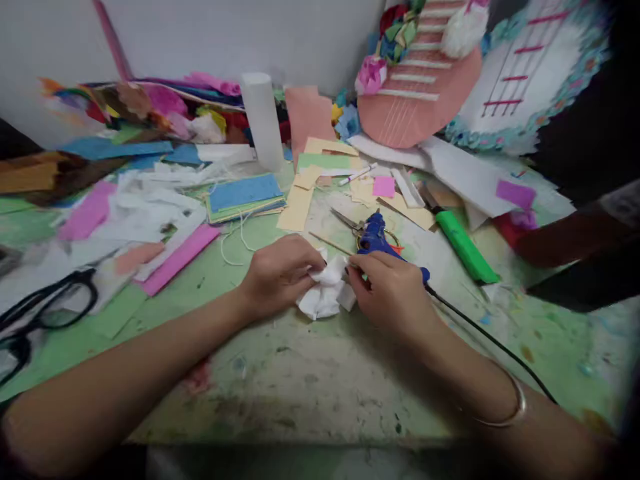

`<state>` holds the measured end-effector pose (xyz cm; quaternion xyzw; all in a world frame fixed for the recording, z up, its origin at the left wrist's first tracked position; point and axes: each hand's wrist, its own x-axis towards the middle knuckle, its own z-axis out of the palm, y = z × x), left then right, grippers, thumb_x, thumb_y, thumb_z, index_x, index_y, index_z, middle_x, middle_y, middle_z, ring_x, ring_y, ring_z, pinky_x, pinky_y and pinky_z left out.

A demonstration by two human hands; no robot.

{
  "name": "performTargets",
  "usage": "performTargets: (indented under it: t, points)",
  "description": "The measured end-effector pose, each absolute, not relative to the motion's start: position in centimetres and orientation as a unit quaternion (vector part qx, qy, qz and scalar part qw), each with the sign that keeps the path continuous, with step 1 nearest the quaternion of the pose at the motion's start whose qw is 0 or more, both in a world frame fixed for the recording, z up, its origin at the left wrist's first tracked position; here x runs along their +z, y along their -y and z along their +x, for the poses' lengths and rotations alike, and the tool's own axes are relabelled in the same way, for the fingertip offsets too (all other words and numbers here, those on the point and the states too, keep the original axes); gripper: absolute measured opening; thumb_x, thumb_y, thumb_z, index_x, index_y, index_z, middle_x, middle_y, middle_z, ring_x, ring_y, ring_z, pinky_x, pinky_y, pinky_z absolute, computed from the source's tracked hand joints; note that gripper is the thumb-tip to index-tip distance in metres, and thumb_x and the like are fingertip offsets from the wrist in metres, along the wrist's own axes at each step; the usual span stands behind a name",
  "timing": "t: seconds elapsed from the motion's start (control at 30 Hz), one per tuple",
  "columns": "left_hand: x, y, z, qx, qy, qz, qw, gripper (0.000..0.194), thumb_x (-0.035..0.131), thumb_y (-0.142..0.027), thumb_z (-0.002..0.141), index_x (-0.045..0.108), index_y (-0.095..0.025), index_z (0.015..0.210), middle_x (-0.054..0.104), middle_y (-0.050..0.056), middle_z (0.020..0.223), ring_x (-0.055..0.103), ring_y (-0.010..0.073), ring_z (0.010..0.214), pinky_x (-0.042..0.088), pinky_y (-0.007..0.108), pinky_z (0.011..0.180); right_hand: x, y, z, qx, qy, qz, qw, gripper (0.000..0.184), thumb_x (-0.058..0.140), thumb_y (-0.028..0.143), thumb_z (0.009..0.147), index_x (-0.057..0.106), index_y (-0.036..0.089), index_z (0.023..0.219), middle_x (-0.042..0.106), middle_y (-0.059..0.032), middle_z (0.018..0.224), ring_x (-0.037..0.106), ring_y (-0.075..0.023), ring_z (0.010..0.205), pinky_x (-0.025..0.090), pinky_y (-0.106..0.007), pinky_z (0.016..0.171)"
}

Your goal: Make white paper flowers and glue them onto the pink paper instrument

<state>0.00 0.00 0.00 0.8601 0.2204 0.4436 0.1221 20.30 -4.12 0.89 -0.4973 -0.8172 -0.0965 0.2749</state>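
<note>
A crumpled piece of white paper [323, 293], folded into a petal-like shape, lies between my two hands over the table's near half. My left hand [280, 273] pinches its left side with fingers and thumb. From the right, my right hand [387, 287] closes its thumb and fingers at the paper's edge, where a thin wooden stick [330, 243] also runs in, its free end pointing up and left. Just beyond the right hand sits a blue glue gun [374, 237], partly covered by that hand. Scissor blades [345, 219] show beside it.
A green-handled cutter [465, 247] rests at the right, near the glue gun's black cord [495, 343]. Eyeglasses [65, 300] lie at the left among paper scraps. A white cylinder [264, 123] stands at the back. Stacked blue cards [245, 193] and a pink guitar-shaped cutout [410, 113] are farther off.
</note>
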Motion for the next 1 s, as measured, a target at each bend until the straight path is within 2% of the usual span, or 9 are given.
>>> performTargets:
  t: [0.17, 0.57, 0.83, 1.0]
  points:
    - [0.2, 0.0, 0.3, 0.441, -0.223, 0.860, 0.125, 0.016, 0.066, -0.002, 0.077, 0.063, -0.016, 0.082, 0.069, 0.004, 0.076, 0.064, 0.0160, 0.075, 0.052, 0.029, 0.070, 0.3, 4.0, 20.5, -0.062, 0.829, -0.494, 0.256, 0.022, 0.052, 0.011, 0.087, 0.073, 0.010, 0.079, 0.070, -0.0106, 0.071, 0.067, -0.0220, 0.060, 0.044, -0.030, 0.051]
    - [-0.2, -0.1, 0.1, 0.432, -0.242, 0.860, 0.123, 0.014, 0.064, -0.003, 0.078, 0.063, -0.016, 0.082, 0.069, 0.003, 0.076, 0.063, 0.0152, 0.074, 0.051, 0.029, 0.072, 0.9, 4.4, 20.0, -0.013, 0.835, -0.435, 0.335, 0.022, 0.050, 0.013, 0.089, 0.070, 0.011, 0.081, 0.072, -0.0080, 0.071, 0.067, -0.0173, 0.058, 0.045, -0.026, 0.053]
    - [-0.2, 0.0, 0.1, 0.429, -0.252, 0.859, 0.122, 0.012, 0.062, -0.006, 0.080, 0.063, -0.017, 0.083, 0.069, 0.003, 0.076, 0.065, 0.0151, 0.074, 0.052, 0.029, 0.072, 1.2, 4.4, 20.1, 0.073, 0.848, -0.423, 0.310, 0.019, 0.047, 0.010, 0.085, 0.065, 0.010, 0.092, 0.073, -0.0105, 0.084, 0.071, -0.0208, 0.077, 0.050, -0.028, 0.066]
    - [-0.2, 0.0, 0.1, 0.433, -0.251, 0.857, 0.124, 0.011, 0.064, -0.006, 0.079, 0.063, -0.017, 0.081, 0.069, 0.003, 0.075, 0.064, 0.0149, 0.073, 0.052, 0.028, 0.071, 1.4, 4.5, 20.2, 0.096, 0.854, -0.424, 0.285, 0.028, 0.046, 0.008, 0.080, 0.063, 0.010, 0.102, 0.072, -0.0085, 0.083, 0.070, -0.0209, 0.072, 0.050, -0.029, 0.062]
